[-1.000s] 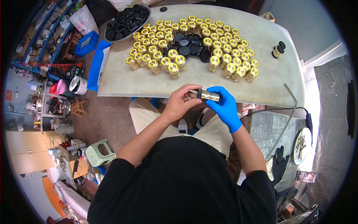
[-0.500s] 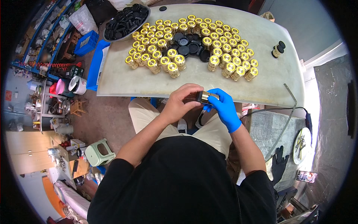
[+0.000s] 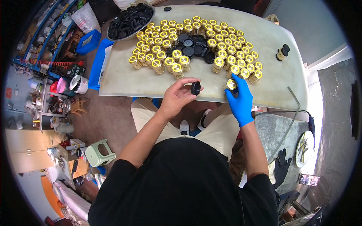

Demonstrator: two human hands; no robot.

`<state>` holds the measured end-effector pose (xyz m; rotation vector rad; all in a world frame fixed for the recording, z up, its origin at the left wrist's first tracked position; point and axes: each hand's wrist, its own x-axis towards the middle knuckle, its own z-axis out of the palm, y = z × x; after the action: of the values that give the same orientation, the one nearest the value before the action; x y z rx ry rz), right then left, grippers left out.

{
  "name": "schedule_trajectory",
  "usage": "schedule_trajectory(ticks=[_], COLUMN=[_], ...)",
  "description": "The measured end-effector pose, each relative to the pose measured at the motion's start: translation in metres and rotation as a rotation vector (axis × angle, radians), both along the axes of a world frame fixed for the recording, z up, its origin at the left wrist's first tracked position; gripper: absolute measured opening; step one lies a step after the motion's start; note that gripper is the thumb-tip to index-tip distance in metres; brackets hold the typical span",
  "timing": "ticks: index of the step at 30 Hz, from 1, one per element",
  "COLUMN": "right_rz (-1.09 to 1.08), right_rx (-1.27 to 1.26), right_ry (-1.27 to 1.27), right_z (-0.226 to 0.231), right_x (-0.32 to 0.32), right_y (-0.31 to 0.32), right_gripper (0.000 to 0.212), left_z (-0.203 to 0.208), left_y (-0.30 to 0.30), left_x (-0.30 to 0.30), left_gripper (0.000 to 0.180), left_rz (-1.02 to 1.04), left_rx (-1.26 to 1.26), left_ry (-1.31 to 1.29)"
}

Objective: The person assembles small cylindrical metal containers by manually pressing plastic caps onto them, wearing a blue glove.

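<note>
A round black plastic cap (image 3: 195, 89) is pinched between the thumb and fingers of my left hand (image 3: 178, 97), just over the table's front edge. My right hand (image 3: 241, 101), in a blue glove, grips a brass cylinder (image 3: 231, 84) with a yellow-gold ring on its top. That cylinder is upright at the front of the table, beside the right-hand group of similar brass cylinders (image 3: 235, 69). A second group of them (image 3: 176, 68) stands to the left. Several loose black caps (image 3: 198, 49) lie in a pile between the two groups.
A metal bowl (image 3: 154, 17) heaped with black caps is at the table's far left. On the right, a brass piece with black caps (image 3: 282, 52) stands apart. A bent metal rod (image 3: 294, 96) crosses the side bench, which bears a black glove (image 3: 282, 167) and a white plate (image 3: 300, 160).
My hands have moved apart. The brass cylinder has gone with my right hand to the table on the right, while the black cap is in my left hand, off the cylinder.
</note>
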<state>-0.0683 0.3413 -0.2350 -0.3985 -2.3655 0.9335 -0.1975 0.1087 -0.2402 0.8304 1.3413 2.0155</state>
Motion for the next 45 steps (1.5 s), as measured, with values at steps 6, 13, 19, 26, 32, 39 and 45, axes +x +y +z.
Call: schedule_trajectory(ticks=[6,13,19,26,32,39,45], right_rz=[-0.085,0.234,0.319,0.241,0.258,0.309,0.275], right_rx=[0.193,-0.81,-0.985,-0.715,-0.532,-0.35,-0.531], right_ry=[0.166,-0.057,-0.17,-0.148,-0.13,-0.082,-0.083], right_z=[0.018,0.007,-0.005,-0.002,0.006,0.006,0.001], right_x=[0.011,0.007,0.002,0.002,0.006,0.007,0.005], right_y=[-0.009,-0.047,-0.045,-0.041,-0.049,-0.056,-0.048], right_gripper=[0.047,0.024,0.028,0.022,0.023,0.022,0.02], left_z=[0.002,0.007,-0.001,-0.01,-0.019,-0.038,-0.024], left_y=[-0.002,0.004,0.008,0.009,0.002,-0.005,-0.003], left_x=[0.003,0.013,0.03,0.033,0.025,0.018,0.031], left_gripper=[0.053,0.052,0.053,0.042,0.042,0.05,0.054], left_rz=[-0.018,-0.083,-0.144,-0.183,-0.351,-0.601,-0.505], left_rx=[0.078,0.04,-0.001,-0.131,-0.119,-0.119,-0.084], left_ry=[0.071,0.184,-0.068,-0.269,-0.489,-0.798,-0.75])
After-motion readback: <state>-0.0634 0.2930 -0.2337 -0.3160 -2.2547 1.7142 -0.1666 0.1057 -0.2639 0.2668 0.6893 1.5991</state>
